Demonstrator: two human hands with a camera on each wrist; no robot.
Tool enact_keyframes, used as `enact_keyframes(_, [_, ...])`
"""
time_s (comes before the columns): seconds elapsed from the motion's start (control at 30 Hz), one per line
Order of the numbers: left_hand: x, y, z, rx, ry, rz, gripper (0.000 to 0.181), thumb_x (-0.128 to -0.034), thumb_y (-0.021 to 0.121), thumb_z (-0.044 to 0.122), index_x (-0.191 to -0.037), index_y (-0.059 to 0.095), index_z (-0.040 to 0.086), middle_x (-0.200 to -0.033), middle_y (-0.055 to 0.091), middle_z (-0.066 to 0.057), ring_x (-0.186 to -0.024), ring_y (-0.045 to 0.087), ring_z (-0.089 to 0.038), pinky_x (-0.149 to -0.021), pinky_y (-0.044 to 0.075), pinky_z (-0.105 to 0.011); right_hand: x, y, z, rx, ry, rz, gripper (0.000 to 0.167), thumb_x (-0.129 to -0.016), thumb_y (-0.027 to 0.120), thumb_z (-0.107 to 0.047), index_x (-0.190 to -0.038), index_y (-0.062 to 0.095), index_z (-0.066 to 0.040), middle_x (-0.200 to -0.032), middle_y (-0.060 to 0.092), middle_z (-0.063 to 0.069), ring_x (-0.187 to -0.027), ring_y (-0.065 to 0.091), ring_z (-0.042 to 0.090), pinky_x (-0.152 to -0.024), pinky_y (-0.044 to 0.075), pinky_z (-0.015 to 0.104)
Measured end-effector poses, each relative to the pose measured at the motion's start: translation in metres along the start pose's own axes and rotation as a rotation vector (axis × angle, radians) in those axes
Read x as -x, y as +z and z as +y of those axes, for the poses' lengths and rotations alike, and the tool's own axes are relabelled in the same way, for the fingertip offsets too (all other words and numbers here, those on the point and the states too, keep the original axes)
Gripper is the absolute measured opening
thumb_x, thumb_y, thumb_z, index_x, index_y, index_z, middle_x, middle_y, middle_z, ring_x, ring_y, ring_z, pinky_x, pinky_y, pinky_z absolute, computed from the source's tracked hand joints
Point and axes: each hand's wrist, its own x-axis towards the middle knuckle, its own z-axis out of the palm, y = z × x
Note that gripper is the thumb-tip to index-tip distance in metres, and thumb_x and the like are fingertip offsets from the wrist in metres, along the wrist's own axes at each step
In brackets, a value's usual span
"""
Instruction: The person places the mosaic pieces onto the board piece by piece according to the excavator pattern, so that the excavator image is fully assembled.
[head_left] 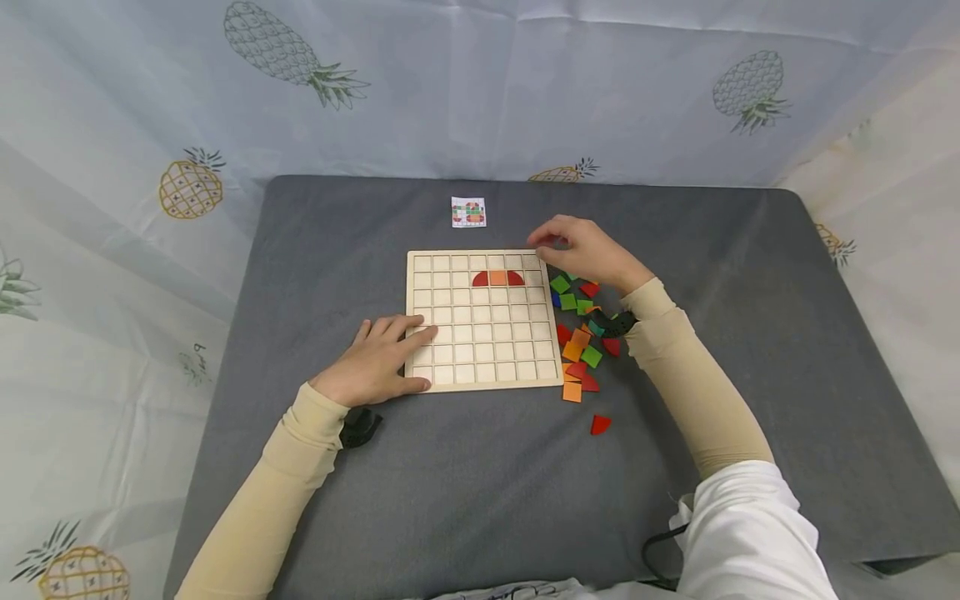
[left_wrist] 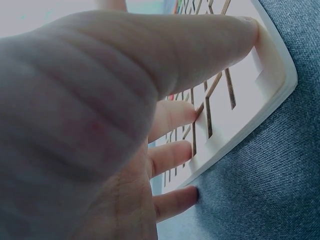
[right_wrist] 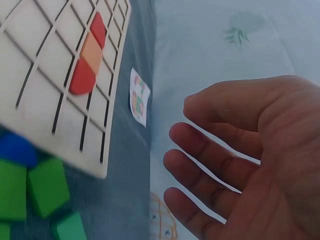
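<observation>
A pale wooden grid board lies on the table. In its second row from the top, an orange square sits between two red quarter-round pieces, the left one and the right one. My left hand rests on the board's lower left edge, fingers spread; in the left wrist view the thumb presses on the rim. Above the board's upper right corner hovers my right hand. Its fingers are loosely bent, and the right wrist view shows nothing between the thumb and fingers.
Several loose green, orange, red and blue pieces lie along the board's right side, among them a green square. A red quarter-round lies apart, nearer the front. Behind the board is a small pattern card. Grey cloth covers the table.
</observation>
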Motion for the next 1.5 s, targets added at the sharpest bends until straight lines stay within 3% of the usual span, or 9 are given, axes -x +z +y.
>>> enact_keyframes(0.17, [0.001, 0.0, -0.001, 0.001, 0.005, 0.002, 0.079, -0.0927, 0.073, 0.038, -0.159, 0.036, 0.016, -0.164, 0.031, -0.014, -0.15, 0.025, -0.042, -0.119, 0.011, -0.075, 0.013, -0.005, 0.015, -0.011, 0.088, 0.044, 0.034, -0.104, 0.057, -0.021, -0.133, 0.063, -0.004, -0.131, 0.059, 0.013, -0.12, 0.054, 0.03, -0.11, 0.043, 0.051])
enact_keyframes(0.33, [0.001, 0.0, -0.001, 0.002, 0.007, 0.003, 0.079, -0.0926, 0.073, 0.039, -0.159, 0.036, 0.017, -0.163, 0.031, -0.014, -0.15, 0.026, -0.043, -0.118, 0.012, -0.076, 0.016, -0.005, 0.031, 0.1, 0.149, 0.054, 0.035, -0.105, 0.054, -0.018, -0.133, 0.062, 0.0, -0.131, 0.059, 0.019, -0.116, 0.055, 0.034, -0.104, 0.047, 0.053])
enact_keyframes(0.67, [0.001, 0.001, -0.001, -0.009, 0.014, 0.013, 0.077, -0.0933, 0.073, 0.037, -0.159, 0.037, 0.016, -0.162, 0.033, -0.015, -0.149, 0.027, -0.043, -0.117, 0.013, -0.076, 0.02, 0.001, 0.054, 0.209, 0.184, 0.018, 0.036, -0.102, 0.055, -0.015, -0.135, 0.062, -0.001, -0.131, 0.057, 0.022, -0.114, 0.055, 0.037, -0.101, 0.049, 0.054])
enact_keyframes(0.93, [0.001, 0.001, -0.001, -0.003, 0.015, 0.016, 0.077, -0.0935, 0.073, 0.036, -0.158, 0.037, 0.016, -0.162, 0.033, -0.015, -0.149, 0.027, -0.044, -0.117, 0.013, -0.076, 0.024, 0.006, 0.061, 0.193, 0.185, -0.022, 0.038, -0.101, 0.054, -0.01, -0.138, 0.061, -0.005, -0.136, 0.051, 0.023, -0.115, 0.049, 0.037, -0.093, 0.047, 0.052])
enact_keyframes(1.13, [0.002, 0.001, -0.001, 0.003, 0.014, 0.017, 0.076, -0.0935, 0.073, 0.036, -0.158, 0.037, 0.015, -0.162, 0.032, -0.015, -0.149, 0.027, -0.044, -0.117, 0.012, -0.076, 0.024, 0.007, 0.06, 0.203, 0.198, -0.029, 0.036, -0.101, 0.058, -0.013, -0.137, 0.064, -0.007, -0.136, 0.05, 0.022, -0.121, 0.046, 0.038, -0.095, 0.047, 0.053])
enact_keyframes(1.33, [0.002, 0.0, -0.001, -0.002, 0.013, 0.015, 0.077, -0.0936, 0.073, 0.036, -0.158, 0.037, 0.015, -0.162, 0.033, -0.015, -0.148, 0.028, -0.044, -0.117, 0.013, -0.076, 0.022, 0.007, 0.058, 0.237, 0.216, 0.008, 0.034, -0.1, 0.062, -0.015, -0.132, 0.064, -0.004, -0.129, 0.056, 0.02, -0.11, 0.053, 0.035, -0.092, 0.051, 0.052])
enact_keyframes(1.5, [0.001, 0.0, -0.001, -0.003, 0.011, 0.01, 0.077, -0.0936, 0.072, 0.037, -0.158, 0.037, 0.016, -0.162, 0.033, -0.014, -0.149, 0.027, -0.043, -0.118, 0.013, -0.075, 0.021, 0.009, 0.059, 0.25, 0.26, 0.07, 0.034, -0.099, 0.066, -0.019, -0.128, 0.064, -0.003, -0.125, 0.06, 0.019, -0.111, 0.057, 0.035, -0.097, 0.051, 0.054])
